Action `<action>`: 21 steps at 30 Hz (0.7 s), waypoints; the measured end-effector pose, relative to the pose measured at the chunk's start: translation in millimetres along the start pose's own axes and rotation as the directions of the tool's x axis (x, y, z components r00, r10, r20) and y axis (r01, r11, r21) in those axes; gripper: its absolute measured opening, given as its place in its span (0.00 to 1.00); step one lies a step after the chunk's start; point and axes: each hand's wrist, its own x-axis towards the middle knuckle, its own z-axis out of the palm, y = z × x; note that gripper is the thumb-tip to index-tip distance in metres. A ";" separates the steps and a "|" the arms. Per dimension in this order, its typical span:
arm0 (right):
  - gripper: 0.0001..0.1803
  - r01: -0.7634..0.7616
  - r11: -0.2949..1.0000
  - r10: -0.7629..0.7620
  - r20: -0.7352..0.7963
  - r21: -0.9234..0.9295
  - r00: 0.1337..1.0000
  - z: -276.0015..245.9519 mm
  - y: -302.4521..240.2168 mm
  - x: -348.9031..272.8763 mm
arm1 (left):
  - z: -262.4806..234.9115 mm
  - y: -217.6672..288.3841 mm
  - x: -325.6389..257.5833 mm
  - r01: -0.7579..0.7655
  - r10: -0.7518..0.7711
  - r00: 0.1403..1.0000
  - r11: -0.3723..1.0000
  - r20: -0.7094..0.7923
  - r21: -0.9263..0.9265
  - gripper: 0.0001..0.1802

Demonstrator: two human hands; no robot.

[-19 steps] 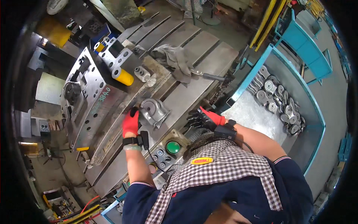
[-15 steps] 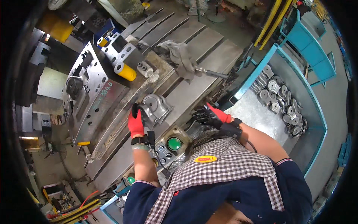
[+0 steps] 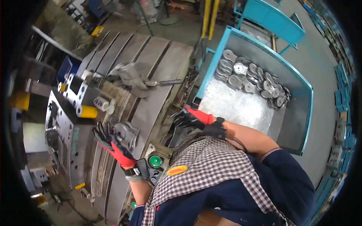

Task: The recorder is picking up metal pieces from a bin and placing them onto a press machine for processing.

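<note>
- The grey metal casting (image 3: 126,134) lies on the slotted steel machine table (image 3: 151,75), at the near left part of it, just left of the control box with the green push button (image 3: 155,161)
- The left hand (image 3: 109,141), in a red and black glove, is beside the casting on its left side; the fingers (image 3: 98,130) are spread wide and point up, and they seem to touch the edge of the casting, but a grip around it I cannot tell
- The right hand (image 3: 194,118), also in a red and black glove, is well apart from the casting, to the right of it, over the near right edge of the table; the fingers are loosely bent and hold nothing that I can see
- Above the casting, further on the table, stands a metal fixture block (image 3: 77,88) with a yellow cylinder (image 3: 87,111) and two short grey tubes (image 3: 101,103) beside it
- Further from the casting, near the middle of the table, lies a crumpled grey rag (image 3: 130,73), with a metal rod (image 3: 167,81) just right of it
- Far right of the casting, beyond the table edge, stands a blue metal bin (image 3: 301,98); round grey metal parts (image 3: 250,77) lie in a heap at its far wall
- The person wears a checked cloth (image 3: 211,169) over a dark blue jacket
</note>
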 end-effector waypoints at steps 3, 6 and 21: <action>0.28 0.015 0.973 -0.005 0.043 -0.232 0.999 17.6 -3.9 0.8 | 77.4 5.6 -5.8 0.092 -0.044 0.976 0.971 0.213 -0.219 0.34; 0.24 0.237 -0.070 -0.407 0.245 -0.969 0.880 46.4 -5.2 -21.1 | 137.4 -4.0 -28.4 0.250 -0.083 0.880 0.918 0.467 -0.307 0.38; 0.24 0.111 0.769 -0.539 -0.545 -0.629 0.642 -102.7 -31.3 -138.5 | 386.3 -105.2 -42.3 -0.270 -0.102 0.629 0.901 0.771 0.340 0.47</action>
